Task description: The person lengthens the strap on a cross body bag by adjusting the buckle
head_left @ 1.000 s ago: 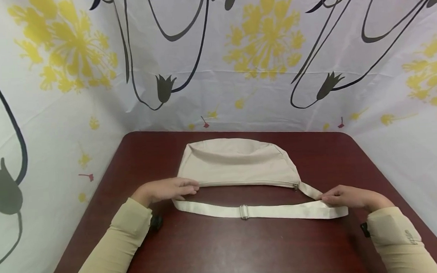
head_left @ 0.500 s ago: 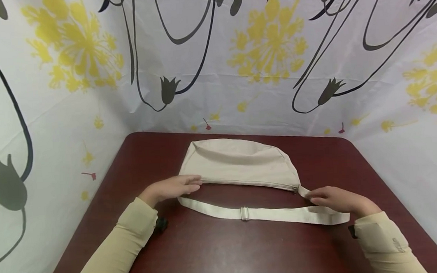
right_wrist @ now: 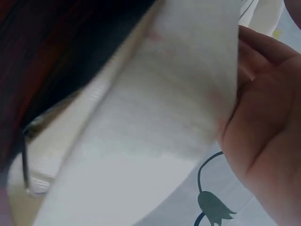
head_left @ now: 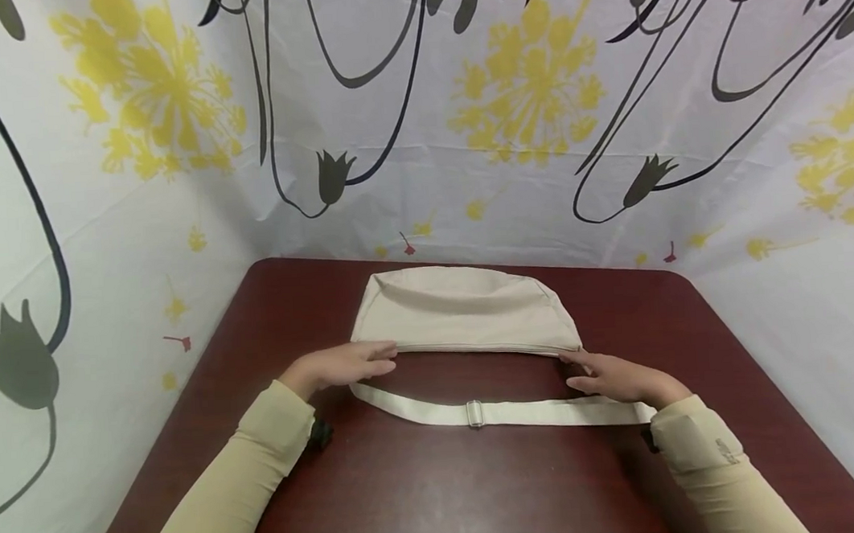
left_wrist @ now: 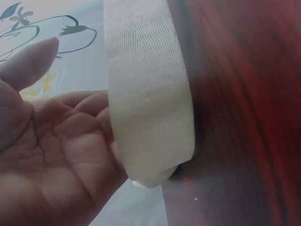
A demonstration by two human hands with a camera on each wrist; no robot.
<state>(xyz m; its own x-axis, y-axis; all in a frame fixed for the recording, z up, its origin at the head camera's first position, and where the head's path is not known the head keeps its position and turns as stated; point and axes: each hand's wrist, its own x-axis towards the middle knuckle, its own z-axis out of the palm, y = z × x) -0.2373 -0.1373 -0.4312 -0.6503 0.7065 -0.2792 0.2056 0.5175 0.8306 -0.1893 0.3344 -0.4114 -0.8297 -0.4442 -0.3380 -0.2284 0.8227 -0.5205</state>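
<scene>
A cream shoulder bag [head_left: 465, 309] lies on the table, its zipper edge toward me. Its strap [head_left: 536, 413], with a metal slider [head_left: 474, 413], stretches across in front of it. At the bag's left front corner, my left hand [head_left: 345, 364] has its fingers extended toward the zipper. The left wrist view has the strap [left_wrist: 148, 89] passing before those fingers, with the palm spread. My right hand [head_left: 617, 377] reaches the bag's right front corner with fingers mostly straight. In the right wrist view, the strap [right_wrist: 155, 108] covers part of that hand's fingers.
The dark red table [head_left: 439, 491] has rounded far corners. White cloth [head_left: 407, 163] printed with yellow and grey flowers hangs behind it and along both sides.
My right hand has moved left from the strap's right end to the bag's right front corner. The strap's right loop has shifted left. My left hand stays by the left corner.
</scene>
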